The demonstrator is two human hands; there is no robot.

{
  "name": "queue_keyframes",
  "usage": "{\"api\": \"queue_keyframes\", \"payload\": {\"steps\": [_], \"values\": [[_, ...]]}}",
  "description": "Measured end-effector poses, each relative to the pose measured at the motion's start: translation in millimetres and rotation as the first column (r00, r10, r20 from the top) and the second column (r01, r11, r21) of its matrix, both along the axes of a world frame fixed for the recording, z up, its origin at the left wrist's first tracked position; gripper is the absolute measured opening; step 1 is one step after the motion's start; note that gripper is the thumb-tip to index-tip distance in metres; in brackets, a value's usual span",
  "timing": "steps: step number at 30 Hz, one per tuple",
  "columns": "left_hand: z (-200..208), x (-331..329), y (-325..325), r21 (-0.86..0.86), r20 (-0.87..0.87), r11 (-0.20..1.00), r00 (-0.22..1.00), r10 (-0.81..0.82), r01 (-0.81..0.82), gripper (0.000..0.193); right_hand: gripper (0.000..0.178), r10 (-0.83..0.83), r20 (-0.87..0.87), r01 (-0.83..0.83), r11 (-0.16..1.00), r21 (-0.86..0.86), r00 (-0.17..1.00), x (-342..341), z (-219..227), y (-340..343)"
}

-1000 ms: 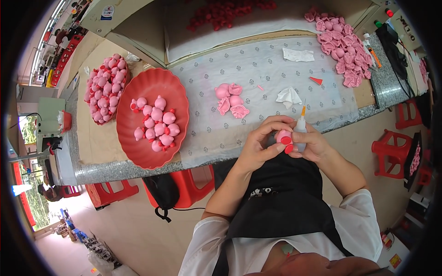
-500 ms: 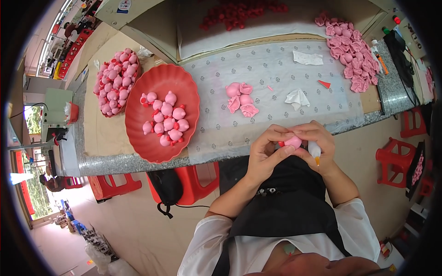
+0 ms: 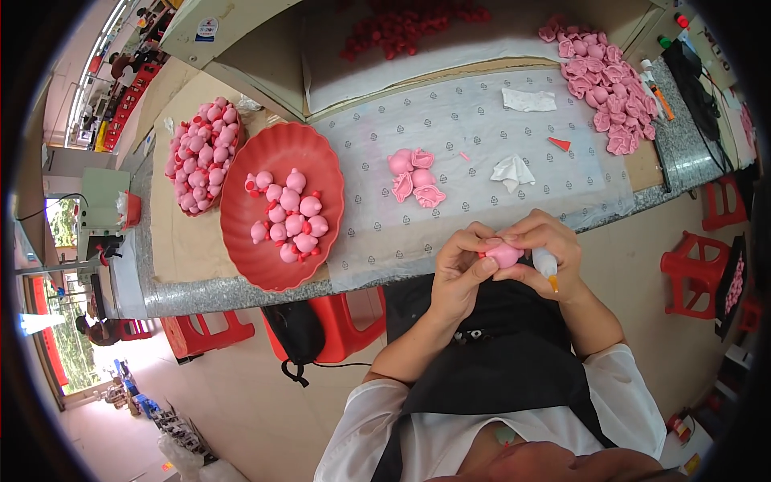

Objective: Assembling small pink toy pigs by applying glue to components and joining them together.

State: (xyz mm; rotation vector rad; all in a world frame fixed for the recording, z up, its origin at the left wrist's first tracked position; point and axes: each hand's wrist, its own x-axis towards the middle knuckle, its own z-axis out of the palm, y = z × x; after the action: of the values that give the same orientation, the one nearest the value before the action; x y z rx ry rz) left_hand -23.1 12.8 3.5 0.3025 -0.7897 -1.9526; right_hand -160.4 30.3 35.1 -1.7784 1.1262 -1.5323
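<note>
Beyond the table's near edge, both my hands pinch one small rounded pink toy piece (image 3: 504, 255) with a bit of red at its left end. My left hand (image 3: 460, 261) grips it from the left with thumb and fingertips. From the right, the thumb and forefinger of my right hand (image 3: 554, 245) press on it. Tucked in that right hand is a small white squeeze bottle (image 3: 546, 263) with an orange tip pointing down. Further in lies a cluster of pink petal-shaped pieces and balls (image 3: 418, 178). A red scalloped tray (image 3: 241, 241) at left holds several pink-and-red figures (image 3: 294, 202).
A heaped basket of pink figures (image 3: 202, 157) stands behind the tray. Pink petal pieces (image 3: 608, 88) pile up at back right, near markers (image 3: 662, 100). White tissue (image 3: 512, 172) and a red scrap (image 3: 560, 145) lie on the sheet. A shelf box (image 3: 241, 48) rises behind; red stools (image 3: 341, 325) stand below.
The pink piece has turned in my fingers, with more of its round side showing now. My hands keep nearly the same place; the whole view has shifted slightly.
</note>
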Motion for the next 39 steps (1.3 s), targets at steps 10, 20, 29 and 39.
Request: {"api": "queue_keyframes", "payload": {"steps": [10, 20, 29, 39], "values": [[-10.3, -6.1, -0.4, 0.175, -0.241, 0.982, 0.97, -0.033, 0.077, 0.013, 0.016, -0.032, 0.632, -0.128, 0.97, 0.206, 0.774, 17.0, -15.2, 7.0], [-7.8, -8.6, -0.9, 0.082, -0.22, 0.996, 0.975, -0.022, 0.041, 0.015, 0.011, -0.024, 0.677, -0.136, 0.974, 0.183, 0.736, 17.7, -20.7, 9.9], [5.7, 6.0, -9.7, -0.201, 0.429, 0.978, 0.893, 0.135, -0.051, 0.045, 0.012, -0.09, 0.56, -0.139, 0.925, 0.353, 0.824, 1.3, -11.2, 1.6], [-8.6, 12.5, -23.4, 0.2, -0.087, 0.98, 0.996, 0.0, 0.017, 0.038, 0.022, 0.041, -0.649, 0.117, 0.973, 0.198, 0.76, -55.1, -5.9, -62.1]]}}
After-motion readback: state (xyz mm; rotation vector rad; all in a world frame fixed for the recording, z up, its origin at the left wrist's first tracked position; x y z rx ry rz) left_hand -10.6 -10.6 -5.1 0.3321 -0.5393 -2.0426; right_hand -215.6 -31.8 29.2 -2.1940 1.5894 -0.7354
